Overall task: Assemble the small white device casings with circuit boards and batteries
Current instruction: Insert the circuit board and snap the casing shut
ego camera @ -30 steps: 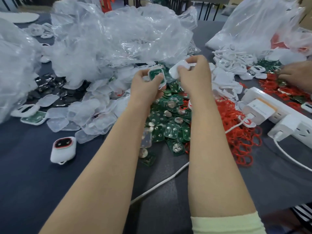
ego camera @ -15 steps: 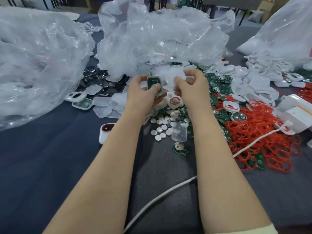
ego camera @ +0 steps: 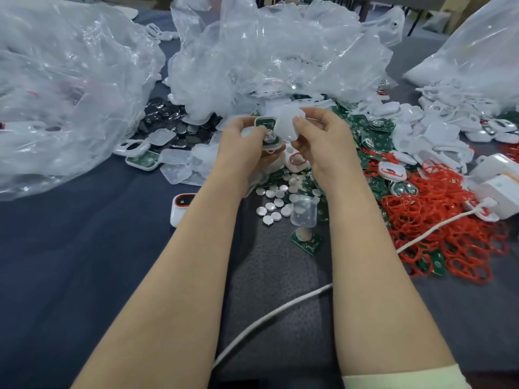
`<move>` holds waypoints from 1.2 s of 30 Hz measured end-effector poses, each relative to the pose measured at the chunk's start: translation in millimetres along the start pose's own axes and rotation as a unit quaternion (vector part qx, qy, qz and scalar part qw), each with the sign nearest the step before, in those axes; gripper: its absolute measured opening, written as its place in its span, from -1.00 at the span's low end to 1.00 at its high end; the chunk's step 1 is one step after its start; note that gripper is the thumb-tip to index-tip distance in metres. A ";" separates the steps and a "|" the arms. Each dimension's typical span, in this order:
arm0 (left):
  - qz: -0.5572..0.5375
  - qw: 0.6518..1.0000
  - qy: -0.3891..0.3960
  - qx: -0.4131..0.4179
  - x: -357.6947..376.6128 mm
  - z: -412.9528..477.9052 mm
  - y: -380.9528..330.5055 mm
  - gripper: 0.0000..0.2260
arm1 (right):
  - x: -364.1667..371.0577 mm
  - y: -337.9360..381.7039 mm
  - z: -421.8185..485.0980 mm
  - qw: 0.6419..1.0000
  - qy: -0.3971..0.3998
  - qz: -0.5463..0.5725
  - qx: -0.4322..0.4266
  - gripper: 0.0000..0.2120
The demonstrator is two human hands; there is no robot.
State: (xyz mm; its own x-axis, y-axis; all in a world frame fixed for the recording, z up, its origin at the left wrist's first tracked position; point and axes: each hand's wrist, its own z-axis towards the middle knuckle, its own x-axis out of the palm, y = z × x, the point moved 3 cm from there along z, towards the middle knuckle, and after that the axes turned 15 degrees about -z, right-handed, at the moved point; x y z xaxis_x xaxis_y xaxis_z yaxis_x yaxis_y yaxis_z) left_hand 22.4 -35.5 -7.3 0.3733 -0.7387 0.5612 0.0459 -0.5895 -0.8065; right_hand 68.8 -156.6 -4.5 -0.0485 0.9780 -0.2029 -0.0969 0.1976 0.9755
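Note:
My left hand (ego camera: pixel 243 146) grips a small white casing half (ego camera: pixel 266 130) with a green circuit board and a metal battery clip showing inside it. Right beside it, my right hand (ego camera: pixel 323 136) pinches a translucent white cover (ego camera: pixel 288 124) that touches the casing's right edge. Both hands are raised above the table's middle. Below them lie loose silver coin batteries (ego camera: pixel 273 202), green circuit boards (ego camera: pixel 373 138) and one board with a battery (ego camera: pixel 306 240). A finished white device with a red rim (ego camera: pixel 181 207) sits left of my left forearm.
Big clear plastic bags (ego camera: pixel 266 51) fill the back and left (ego camera: pixel 64 108). White casing parts (ego camera: pixel 438 130) and red rubber rings (ego camera: pixel 438 220) pile up at the right, by white chargers (ego camera: pixel 497 183). A white cable (ego camera: pixel 269 324) crosses the dark cloth between my forearms.
The view has swung left, so the piles sit further right in the frame. My right hand has brought the white cover up against the casing in my left hand.

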 end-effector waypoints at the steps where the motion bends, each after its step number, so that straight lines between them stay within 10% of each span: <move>1: -0.003 1.000 0.003 -0.003 0.5 0.4 0.2 -0.81 | 0.0 0.4 -0.5 1.000 0.005 0.001 -0.005 -0.91; 25: -0.012 0.999 0.034 -0.023 -1.2 4.0 3.9 -0.79 | 0.4 -3.8 -2.5 0.999 0.030 -0.009 0.021 -0.85; 36: -0.020 0.999 0.028 -0.018 -1.6 4.3 3.8 -0.76 | -5.3 -4.1 -3.8 0.952 -0.008 0.274 0.133 -0.85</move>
State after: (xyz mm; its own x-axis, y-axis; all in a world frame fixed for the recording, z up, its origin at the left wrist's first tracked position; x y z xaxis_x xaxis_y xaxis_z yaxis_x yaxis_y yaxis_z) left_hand 26.0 -35.2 -12.1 0.3197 -0.7308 0.6031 0.0265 -0.6294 -0.7766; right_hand 65.7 -162.8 -7.7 -0.0033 0.9396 0.3422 0.1948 -0.3350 0.9219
